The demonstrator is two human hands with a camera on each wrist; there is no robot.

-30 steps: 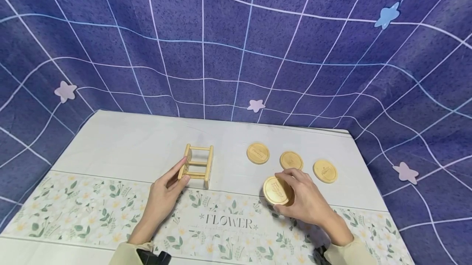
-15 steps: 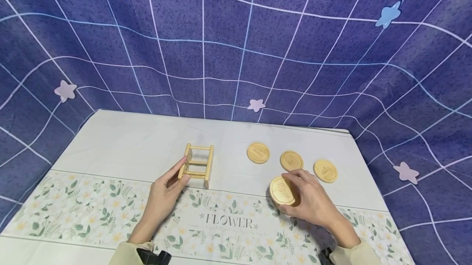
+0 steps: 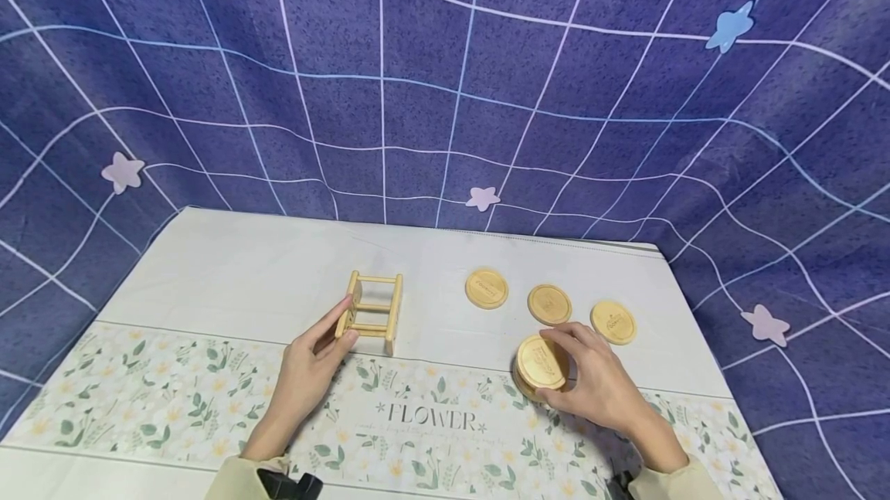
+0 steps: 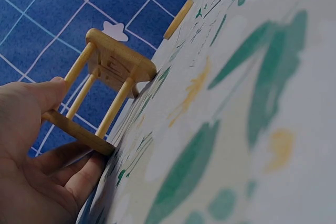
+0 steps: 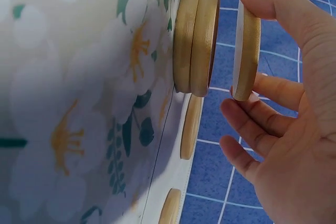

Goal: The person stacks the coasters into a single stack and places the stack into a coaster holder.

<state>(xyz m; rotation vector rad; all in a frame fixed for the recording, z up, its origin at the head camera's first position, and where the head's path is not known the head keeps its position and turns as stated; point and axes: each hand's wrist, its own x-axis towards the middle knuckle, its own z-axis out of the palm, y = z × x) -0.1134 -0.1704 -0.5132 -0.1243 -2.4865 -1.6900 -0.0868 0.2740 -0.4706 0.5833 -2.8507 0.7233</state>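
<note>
Wooden rack (image 4: 114, 107), 1: on bench (image 3: 278, 260), left side gripped by left hand (image 3: 314, 369). Held disc (image 3: 541, 362), 1: pinched in right hand (image 3: 592, 376), just above 2 stacked discs (image 5: 197, 38). Loose discs (image 3: 487, 288), 3: flat, beyond.

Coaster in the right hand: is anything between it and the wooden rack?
Nothing visible. Beyond the two stacked coasters beneath the held coaster, only tablecloth lies toward the wooden rack, whose left side the left hand grips.

An engraved wooden disc (image 3: 539, 362) is held face-up just above two stacked discs (image 5: 204, 43); a two-panel, rod-joined rack (image 3: 373, 307) sits between nine and ten o'clock from it.
</note>
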